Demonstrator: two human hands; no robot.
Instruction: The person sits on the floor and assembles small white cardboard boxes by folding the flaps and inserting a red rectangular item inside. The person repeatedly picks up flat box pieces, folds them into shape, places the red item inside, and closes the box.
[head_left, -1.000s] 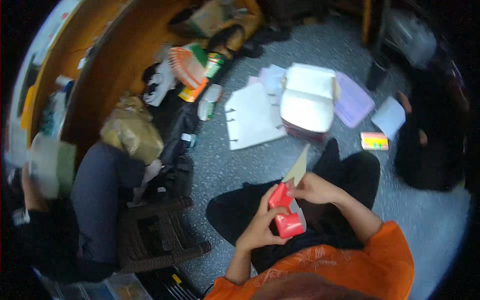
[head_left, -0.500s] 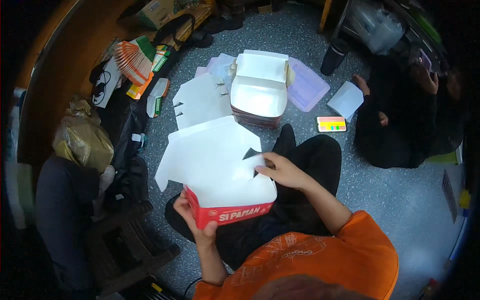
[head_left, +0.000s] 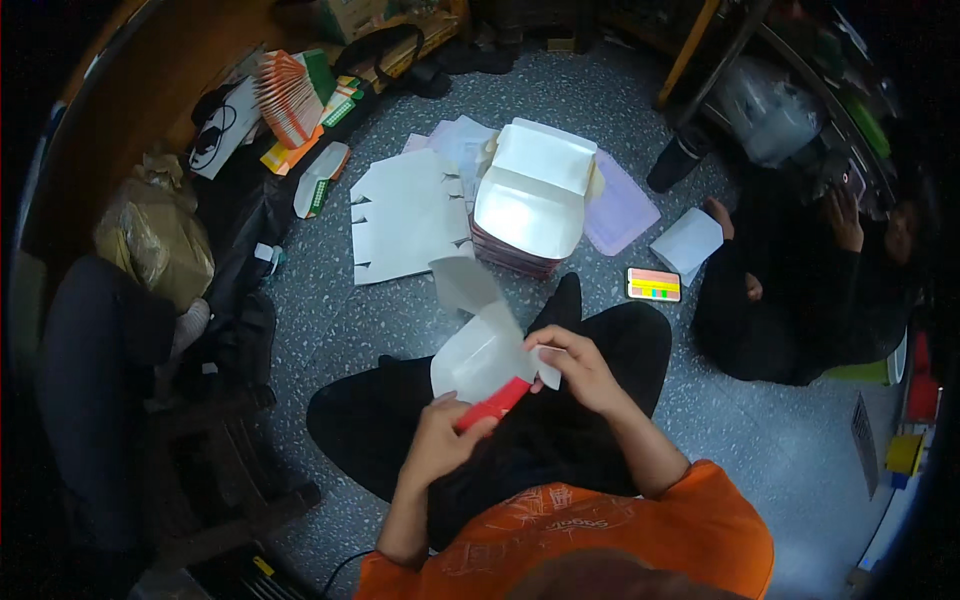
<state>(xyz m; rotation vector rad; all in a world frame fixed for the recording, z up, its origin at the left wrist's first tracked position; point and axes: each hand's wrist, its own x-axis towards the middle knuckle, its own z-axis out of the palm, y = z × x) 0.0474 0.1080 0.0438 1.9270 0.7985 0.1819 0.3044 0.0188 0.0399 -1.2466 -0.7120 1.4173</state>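
- Left hand (head_left: 440, 440): fingers closed on the red wall of the box, thumb lying along its outer side.
- Right hand (head_left: 588, 375): fingers and thumb pinched on a small white flap at the box's right corner.
- Box (head_left: 470, 358): between and just beyond the two hands' fingers, above the lap, its white inside facing up, its lid raised away from the fingers and blurred.
- Stack (head_left: 515, 248) of boxes: on the floor beyond the fingers, the top one open.
- Card (head_left: 405, 220): white and flat, beyond the left fingers, just left of the stack.
- Phone (head_left: 653, 286): to the right of and beyond the right fingers, its screen lit.
- Paper (head_left: 688, 243): farther from the right fingers, just past the phone.
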